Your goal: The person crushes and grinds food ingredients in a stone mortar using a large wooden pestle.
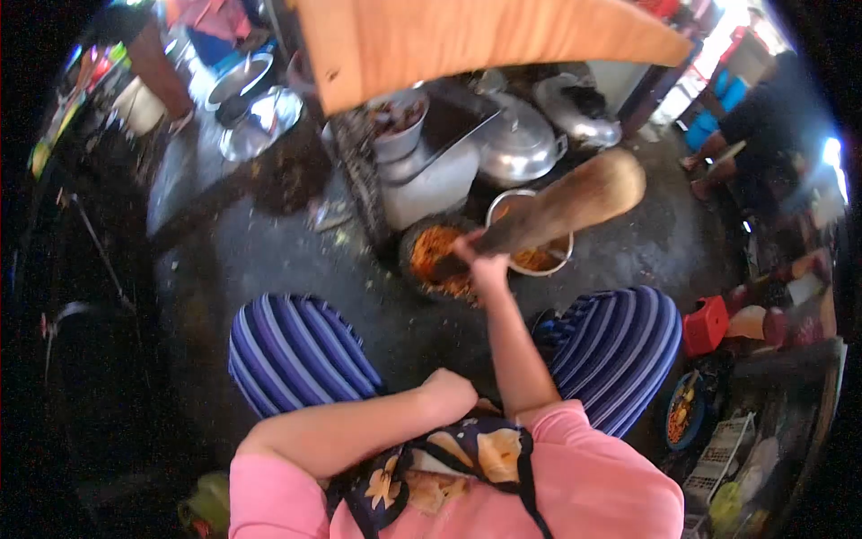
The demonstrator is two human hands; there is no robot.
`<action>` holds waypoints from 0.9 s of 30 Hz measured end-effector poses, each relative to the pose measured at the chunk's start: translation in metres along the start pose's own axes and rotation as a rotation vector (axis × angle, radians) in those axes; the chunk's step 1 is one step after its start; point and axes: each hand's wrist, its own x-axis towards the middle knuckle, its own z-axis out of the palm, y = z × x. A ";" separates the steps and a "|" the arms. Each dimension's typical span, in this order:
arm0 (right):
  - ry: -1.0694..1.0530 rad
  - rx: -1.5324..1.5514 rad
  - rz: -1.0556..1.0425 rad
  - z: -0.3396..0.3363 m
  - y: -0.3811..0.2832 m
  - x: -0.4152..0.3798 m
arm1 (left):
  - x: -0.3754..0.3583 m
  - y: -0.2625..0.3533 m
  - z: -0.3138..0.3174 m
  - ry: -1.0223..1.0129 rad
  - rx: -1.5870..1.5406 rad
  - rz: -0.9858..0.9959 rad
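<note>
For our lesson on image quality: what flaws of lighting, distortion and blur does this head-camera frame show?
Head view: fisheye bends the scene, with black vignetted corners; daylight blows out the top right; the floor lies dim; the wooden pestle, gripped by the right hand, looks softly blurred, as does the orange board overhead; the left hand is sharper.

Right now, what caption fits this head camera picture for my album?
Seated person's right hand grips a big wooden pestle in a mortar of orange paste; left hand rests in the lap.

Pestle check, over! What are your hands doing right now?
Right hand gripping wooden pestle, tip in mortar of orange mash. Left hand fisted at lap, empty. Metal bowl close behind mortar.
</note>
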 end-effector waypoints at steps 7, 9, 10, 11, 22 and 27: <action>0.000 -0.008 -0.151 -0.014 -0.115 0.025 | -0.003 0.004 -0.017 -0.211 0.022 -0.032; 0.047 0.046 -0.078 -0.006 -0.062 0.019 | -0.006 0.002 -0.019 -0.172 0.023 -0.034; 0.100 0.099 -0.009 -0.004 -0.036 0.014 | -0.006 0.002 -0.019 -0.154 0.023 -0.034; 0.083 0.074 0.055 -0.006 -0.012 0.009 | -0.006 0.004 -0.017 -0.115 0.020 -0.037; 0.065 -0.045 -0.241 -0.006 -0.110 0.024 | -0.007 0.003 -0.007 -0.060 -0.034 0.022; 0.076 0.202 -0.078 0.014 -0.008 -0.009 | -0.002 0.006 -0.009 -0.104 -0.022 -0.019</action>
